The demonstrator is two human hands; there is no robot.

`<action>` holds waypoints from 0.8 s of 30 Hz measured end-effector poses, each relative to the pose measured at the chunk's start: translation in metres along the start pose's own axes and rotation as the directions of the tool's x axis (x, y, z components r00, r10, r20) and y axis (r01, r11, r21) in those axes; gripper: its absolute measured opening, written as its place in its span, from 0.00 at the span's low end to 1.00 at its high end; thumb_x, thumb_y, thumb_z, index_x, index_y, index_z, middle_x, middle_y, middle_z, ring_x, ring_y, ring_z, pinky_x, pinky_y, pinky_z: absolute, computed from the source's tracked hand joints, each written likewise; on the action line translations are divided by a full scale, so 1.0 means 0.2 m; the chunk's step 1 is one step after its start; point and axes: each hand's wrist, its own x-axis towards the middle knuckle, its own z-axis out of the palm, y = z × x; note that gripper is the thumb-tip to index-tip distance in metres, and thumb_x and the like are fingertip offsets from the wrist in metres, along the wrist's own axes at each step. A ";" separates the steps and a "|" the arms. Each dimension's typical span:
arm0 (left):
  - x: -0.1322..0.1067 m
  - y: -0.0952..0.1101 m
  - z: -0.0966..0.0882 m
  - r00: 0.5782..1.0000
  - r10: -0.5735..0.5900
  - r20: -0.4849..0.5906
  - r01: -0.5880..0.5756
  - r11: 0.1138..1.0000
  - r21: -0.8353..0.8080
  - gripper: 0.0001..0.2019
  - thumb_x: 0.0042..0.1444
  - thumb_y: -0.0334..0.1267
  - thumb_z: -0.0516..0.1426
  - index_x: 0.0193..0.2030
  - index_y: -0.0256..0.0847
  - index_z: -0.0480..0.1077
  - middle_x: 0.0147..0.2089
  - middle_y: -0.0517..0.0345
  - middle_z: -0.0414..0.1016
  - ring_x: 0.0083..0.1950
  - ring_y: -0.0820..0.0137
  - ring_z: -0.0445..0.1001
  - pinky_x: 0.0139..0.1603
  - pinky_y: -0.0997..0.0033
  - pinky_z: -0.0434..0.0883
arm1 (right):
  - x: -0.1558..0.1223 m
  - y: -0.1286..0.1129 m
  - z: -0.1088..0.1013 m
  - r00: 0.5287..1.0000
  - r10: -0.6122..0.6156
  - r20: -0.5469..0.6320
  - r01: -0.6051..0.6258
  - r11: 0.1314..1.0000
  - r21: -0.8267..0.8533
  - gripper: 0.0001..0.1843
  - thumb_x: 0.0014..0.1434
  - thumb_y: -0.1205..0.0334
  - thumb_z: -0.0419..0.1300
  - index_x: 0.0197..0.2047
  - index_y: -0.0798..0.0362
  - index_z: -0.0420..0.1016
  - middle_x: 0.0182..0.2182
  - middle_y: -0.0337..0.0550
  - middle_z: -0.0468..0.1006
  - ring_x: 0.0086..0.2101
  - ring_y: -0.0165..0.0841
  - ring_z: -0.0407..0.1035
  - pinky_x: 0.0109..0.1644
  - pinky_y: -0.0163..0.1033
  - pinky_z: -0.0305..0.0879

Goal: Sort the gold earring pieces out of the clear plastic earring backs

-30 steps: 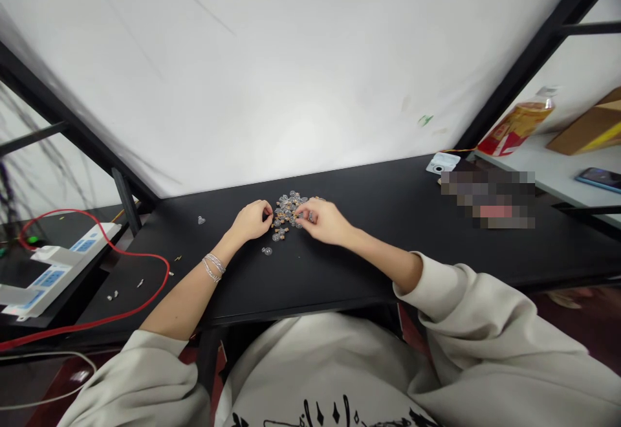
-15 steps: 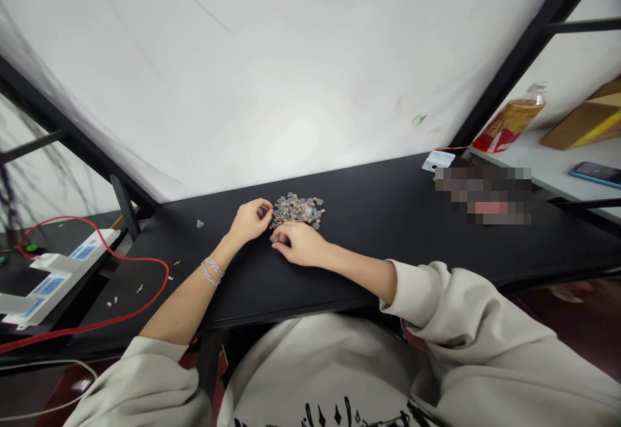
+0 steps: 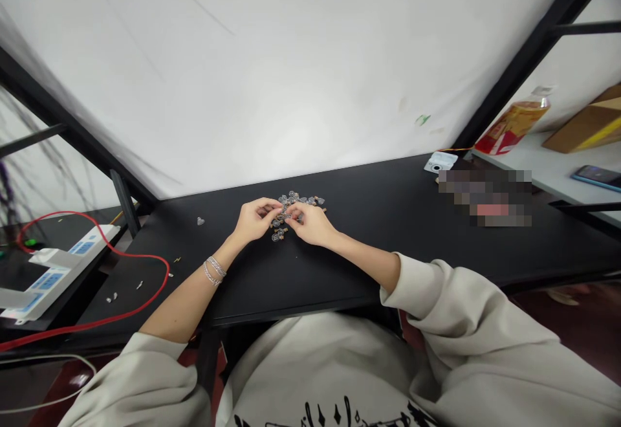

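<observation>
A heap of small clear glass bottles [image 3: 310, 200] with cork-coloured stoppers lies on the black tabletop [image 3: 369, 220]. Over its left part, my left hand [image 3: 256, 218] is closed, thumb and fingers pinched at a small bottle. My right hand [image 3: 313, 223] comes from the other side with its fingertips pinched at the same spot, nearly meeting the left ones. The fingers partly hide what is between them. Just in front of the hands, a few bottles [image 3: 277, 237] sit apart from the heap. One more clear piece [image 3: 200, 221] lies alone to the left.
At the left are a white power strip [image 3: 63, 275], a red cable [image 3: 160, 262] and a few tiny bits [image 3: 140, 284]. A small white camera-like device [image 3: 440, 162] stands back right, near a blurred patch. A drink bottle [image 3: 517, 123], a box [image 3: 587, 123] and a phone [image 3: 599, 176] rest on the side shelf.
My right hand has moved up and slightly right, leaving bottles at the front of the heap. My left hand has shifted right, so both sets of fingertips now come close together.
</observation>
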 end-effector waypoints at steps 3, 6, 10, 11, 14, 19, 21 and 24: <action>0.00 -0.01 0.01 0.999 -0.031 0.034 0.032 0.999 -0.041 0.12 0.56 0.45 0.63 0.40 0.38 0.78 0.39 0.50 0.82 0.37 0.64 0.81 0.36 0.66 0.78 | 0.00 0.00 0.00 1.000 -0.014 -0.007 0.014 1.000 0.022 0.09 0.59 0.61 0.62 0.44 0.53 0.76 0.33 0.39 0.79 0.25 0.25 0.66 0.38 0.33 0.62; 0.00 0.00 0.00 0.999 -0.013 0.039 0.014 1.000 -0.010 0.13 0.56 0.46 0.63 0.40 0.38 0.79 0.38 0.50 0.83 0.36 0.64 0.81 0.36 0.67 0.78 | 0.00 -0.01 0.00 1.000 -0.021 -0.007 0.021 0.999 0.043 0.09 0.60 0.61 0.61 0.43 0.54 0.76 0.32 0.39 0.79 0.25 0.25 0.66 0.38 0.33 0.61; 0.00 0.01 -0.01 1.000 0.004 0.027 -0.004 1.000 0.029 0.13 0.56 0.46 0.62 0.39 0.37 0.79 0.36 0.50 0.83 0.33 0.66 0.80 0.33 0.68 0.77 | 0.00 -0.01 0.00 1.000 -0.013 -0.005 0.013 0.998 0.056 0.09 0.59 0.62 0.61 0.44 0.53 0.76 0.33 0.38 0.79 0.26 0.25 0.66 0.38 0.32 0.61; 0.00 0.01 -0.01 0.999 0.000 0.033 -0.001 1.000 0.026 0.13 0.56 0.46 0.63 0.39 0.36 0.79 0.36 0.49 0.83 0.32 0.66 0.80 0.32 0.69 0.76 | 0.00 0.00 0.00 1.000 -0.008 -0.005 0.008 0.998 0.059 0.10 0.59 0.62 0.61 0.44 0.53 0.76 0.33 0.38 0.78 0.26 0.25 0.66 0.37 0.32 0.61; 0.00 0.01 -0.01 0.998 -0.020 0.057 0.020 1.000 0.003 0.14 0.55 0.46 0.63 0.38 0.35 0.79 0.36 0.48 0.83 0.31 0.66 0.79 0.31 0.70 0.76 | 0.00 0.00 0.01 1.000 0.001 -0.008 -0.001 0.998 0.065 0.10 0.59 0.61 0.61 0.44 0.53 0.76 0.32 0.38 0.78 0.25 0.24 0.64 0.36 0.32 0.60; 0.00 0.00 -0.02 0.995 -0.046 0.090 0.050 0.998 -0.037 0.14 0.55 0.45 0.63 0.39 0.35 0.80 0.35 0.49 0.82 0.31 0.68 0.78 0.30 0.71 0.74 | 0.00 0.01 0.01 1.000 -0.016 -0.011 0.017 0.998 0.063 0.09 0.59 0.61 0.61 0.43 0.53 0.76 0.32 0.37 0.78 0.24 0.24 0.62 0.35 0.32 0.59; 0.01 -0.01 -0.02 0.992 -0.053 0.113 0.060 0.996 -0.058 0.14 0.54 0.45 0.64 0.39 0.35 0.80 0.33 0.50 0.82 0.28 0.70 0.76 0.28 0.72 0.73 | 0.00 0.02 0.01 1.000 -0.023 -0.011 0.024 0.998 0.064 0.09 0.59 0.62 0.61 0.43 0.52 0.77 0.31 0.37 0.78 0.24 0.24 0.63 0.36 0.32 0.59; 0.01 -0.02 -0.03 0.985 -0.079 0.153 0.096 0.989 -0.111 0.14 0.53 0.45 0.65 0.38 0.35 0.80 0.31 0.51 0.81 0.24 0.72 0.73 0.25 0.73 0.71 | 0.00 0.02 0.01 1.000 -0.029 -0.011 0.030 0.997 0.068 0.09 0.58 0.62 0.62 0.43 0.53 0.78 0.31 0.37 0.77 0.25 0.24 0.63 0.36 0.32 0.60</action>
